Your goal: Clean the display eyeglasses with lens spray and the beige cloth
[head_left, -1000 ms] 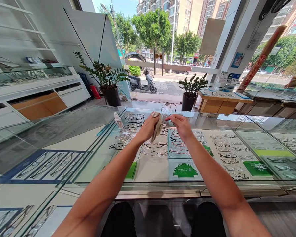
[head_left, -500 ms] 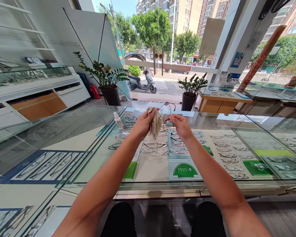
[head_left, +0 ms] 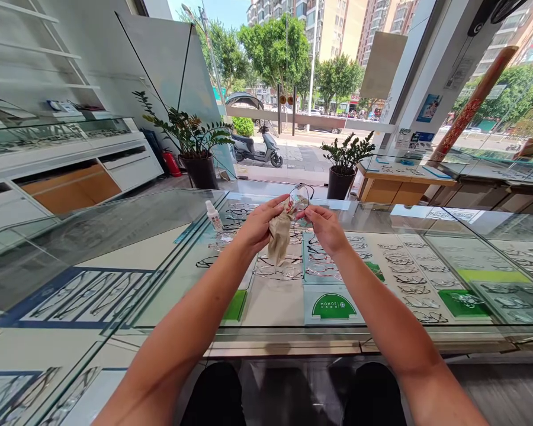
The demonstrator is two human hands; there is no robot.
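Observation:
My left hand (head_left: pixel 258 226) is closed on a beige cleaning cloth (head_left: pixel 279 236), which hangs down from its fingers and reaches up onto a lens. My right hand (head_left: pixel 325 227) pinches a pair of thin black-framed glasses (head_left: pixel 300 201) by the frame, held up above the glass counter (head_left: pixel 160 284). The cloth's top end is pressed against the left lens of the glasses. Both hands are close together over the middle of the counter.
A small white spray bottle (head_left: pixel 213 216) stands on the counter left of my hands. Rows of glasses (head_left: pixel 408 278) lie under the glass with green signs (head_left: pixel 333 306). Two potted plants (head_left: pixel 195 148) stand beyond, with another display counter (head_left: pixel 404 177) at right.
My left hand has lifted the cloth off the counter and brought it rightward onto the lens of the glasses. My right hand has stayed nearly still, holding the frame.

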